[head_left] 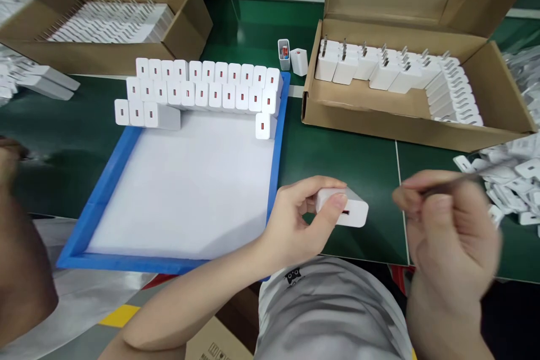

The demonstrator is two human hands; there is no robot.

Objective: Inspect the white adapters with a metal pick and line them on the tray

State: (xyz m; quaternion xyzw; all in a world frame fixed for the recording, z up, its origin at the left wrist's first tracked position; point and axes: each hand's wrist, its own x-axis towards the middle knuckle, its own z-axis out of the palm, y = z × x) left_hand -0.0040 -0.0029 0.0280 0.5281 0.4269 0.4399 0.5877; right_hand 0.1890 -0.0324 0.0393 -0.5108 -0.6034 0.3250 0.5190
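Note:
My left hand [306, 219] is closed around a white USB wall charger [356, 211], thumb on top, its port face turned toward the right. To the right, my right hand [449, 225] is raised and blurred by motion, pinching a slim dark tool [459, 180] that may be tweezers. A gap separates the tool from the charger. Left of my hands lies a white tray [202, 180] with a blue rim. Rows of white chargers [215, 93] stand along its far side, ports facing me. A single charger [264, 126] sits at the tray's right edge.
An open cardboard box [354, 115] with pronged chargers stands at back right; another box [185, 28] is at back left. Two charger housings [298, 62] stand between them. Small white parts [508, 185] are heaped at right. Another person's arm [21, 259] is at left.

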